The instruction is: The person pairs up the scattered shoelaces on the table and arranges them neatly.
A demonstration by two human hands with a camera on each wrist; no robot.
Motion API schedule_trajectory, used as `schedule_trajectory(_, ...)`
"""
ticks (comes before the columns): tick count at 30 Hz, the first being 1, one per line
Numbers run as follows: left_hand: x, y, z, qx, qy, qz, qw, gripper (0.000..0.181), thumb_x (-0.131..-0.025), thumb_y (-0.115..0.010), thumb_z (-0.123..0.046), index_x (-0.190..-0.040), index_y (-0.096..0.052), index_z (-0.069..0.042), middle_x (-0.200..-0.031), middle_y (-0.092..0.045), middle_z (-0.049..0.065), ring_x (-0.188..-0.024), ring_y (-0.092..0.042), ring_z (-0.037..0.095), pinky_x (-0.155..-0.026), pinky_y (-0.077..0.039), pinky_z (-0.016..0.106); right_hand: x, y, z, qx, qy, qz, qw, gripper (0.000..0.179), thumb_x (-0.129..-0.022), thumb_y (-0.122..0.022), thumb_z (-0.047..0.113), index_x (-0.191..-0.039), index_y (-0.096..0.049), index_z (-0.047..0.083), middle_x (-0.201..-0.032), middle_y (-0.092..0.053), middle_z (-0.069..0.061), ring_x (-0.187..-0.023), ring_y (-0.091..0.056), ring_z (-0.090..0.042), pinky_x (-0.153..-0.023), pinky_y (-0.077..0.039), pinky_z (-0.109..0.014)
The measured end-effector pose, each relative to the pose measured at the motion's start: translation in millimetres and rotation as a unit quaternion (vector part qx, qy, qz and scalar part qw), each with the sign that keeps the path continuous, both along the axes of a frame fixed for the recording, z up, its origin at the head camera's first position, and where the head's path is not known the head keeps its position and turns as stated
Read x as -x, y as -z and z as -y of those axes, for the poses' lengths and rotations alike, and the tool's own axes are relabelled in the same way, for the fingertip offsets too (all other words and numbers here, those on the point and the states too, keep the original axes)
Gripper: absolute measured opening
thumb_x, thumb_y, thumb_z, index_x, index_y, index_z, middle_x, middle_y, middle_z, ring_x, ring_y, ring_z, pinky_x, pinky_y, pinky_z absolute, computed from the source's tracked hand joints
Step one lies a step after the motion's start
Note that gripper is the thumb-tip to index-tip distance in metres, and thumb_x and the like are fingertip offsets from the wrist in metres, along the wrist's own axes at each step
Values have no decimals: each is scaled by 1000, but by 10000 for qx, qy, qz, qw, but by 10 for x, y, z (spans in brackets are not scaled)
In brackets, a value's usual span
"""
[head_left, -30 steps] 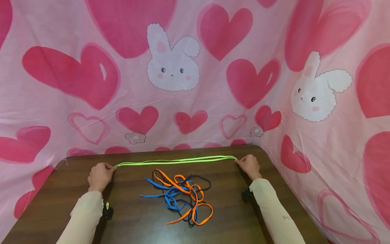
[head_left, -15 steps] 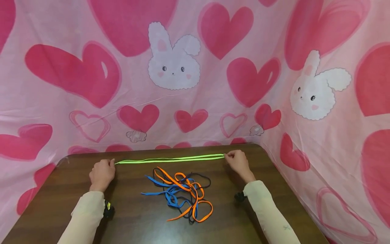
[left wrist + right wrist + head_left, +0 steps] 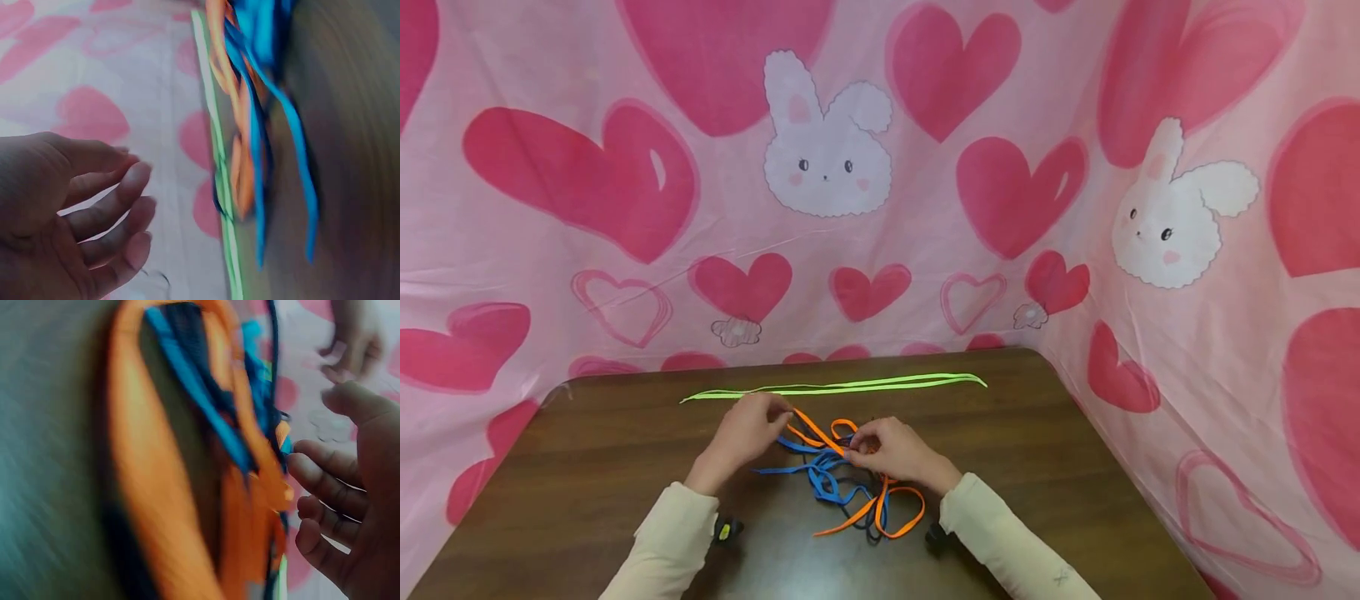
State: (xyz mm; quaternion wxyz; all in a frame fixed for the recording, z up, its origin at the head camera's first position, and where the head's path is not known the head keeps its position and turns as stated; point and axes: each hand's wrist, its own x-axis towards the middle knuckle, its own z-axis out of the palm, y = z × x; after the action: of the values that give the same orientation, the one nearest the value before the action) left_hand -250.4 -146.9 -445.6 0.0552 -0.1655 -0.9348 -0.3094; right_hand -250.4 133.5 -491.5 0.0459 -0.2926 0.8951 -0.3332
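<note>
Orange shoelace [image 3: 880, 508], tangled with a blue shoelace [image 3: 820, 483] and a black shoelace [image 3: 859, 493], lay in a loose heap at the middle of the dark wooden table [image 3: 587, 492], and we had both hands at that heap. Our left hand [image 3: 747, 432] sat at the heap's upper left edge, its fingertips touching the near end of an orange strand; the left wrist view showed its fingers [image 3: 119, 206] gently curved and spread, with nothing clasped between them, so we read that hand as relaxed and holding nothing. Our right hand [image 3: 891, 450] lay over the centre of the tangle, fingers bent towards the laces. In the right wrist view its fingers [image 3: 325, 487] were curled right beside the orange and blue strands, but the picture was blurred and we could not tell whether they pinched a lace or only touched it. A neon green shoelace [image 3: 842, 387] lay apart from the heap, stretched out nearly straight and doubled along the far side of the table, with neither hand on it. Cream sleeves covered both forearms. Behind and to the right of the table hung a pink cloth [image 3: 550, 275] printed with red hearts and white rabbits.
</note>
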Motion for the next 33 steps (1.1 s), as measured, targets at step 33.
schedule_trajectory(33, -279, -396, -573, -1154, 2012, 488, 9715, 36, -108, -48, -40, -102, -76, -18, -86, -70, -8, -77, -61, 11, -74, -52, 30, -497, -863, -16, 706, -1072, -607, 9899, 4, -93, -76, 20, -97, -75, 19, -93, -65, 14, -86, -61, -10, -75, -50, -21)
